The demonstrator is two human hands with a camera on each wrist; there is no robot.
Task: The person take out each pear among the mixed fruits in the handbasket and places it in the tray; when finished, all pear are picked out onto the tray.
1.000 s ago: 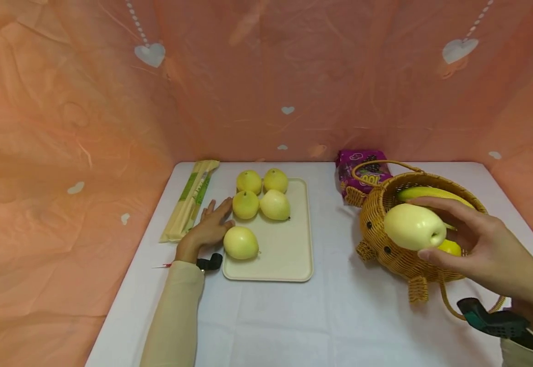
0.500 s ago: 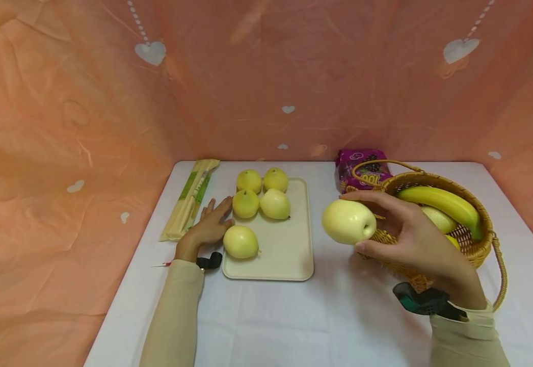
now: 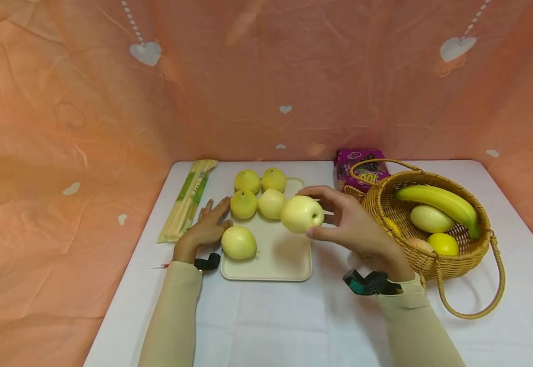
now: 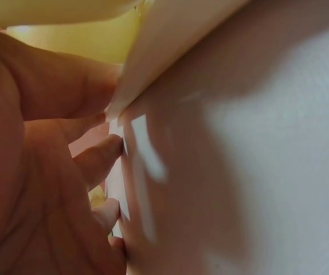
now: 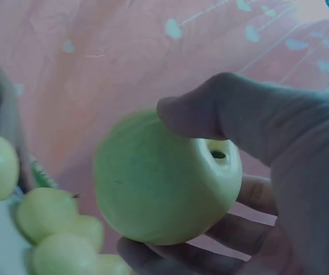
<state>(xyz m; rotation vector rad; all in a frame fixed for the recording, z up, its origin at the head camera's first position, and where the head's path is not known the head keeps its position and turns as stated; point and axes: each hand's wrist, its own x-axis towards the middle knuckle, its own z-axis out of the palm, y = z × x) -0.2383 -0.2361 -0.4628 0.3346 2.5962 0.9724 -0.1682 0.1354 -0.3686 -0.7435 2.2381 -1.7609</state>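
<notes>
Pale-yellow apple (image 3: 302, 214), held in the right hand's (image 3: 355, 229) grip, has moved from basket (image 3: 431, 255) to tray (image 3: 289, 255); left hand (image 3: 207, 229) rests flat.

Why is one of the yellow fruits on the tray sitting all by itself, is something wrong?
Nothing looks wrong. Four fruits cluster at the tray's far end; one fruit sits nearer, beside the left hand. The right hand holds another pale fruit above the tray. Nothing is spilled or damaged.

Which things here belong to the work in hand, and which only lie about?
In use: right hand, held pear, tray, five pears on it, left hand, basket.
Lying about: purple snack bag, chopstick packet, banana.
</notes>
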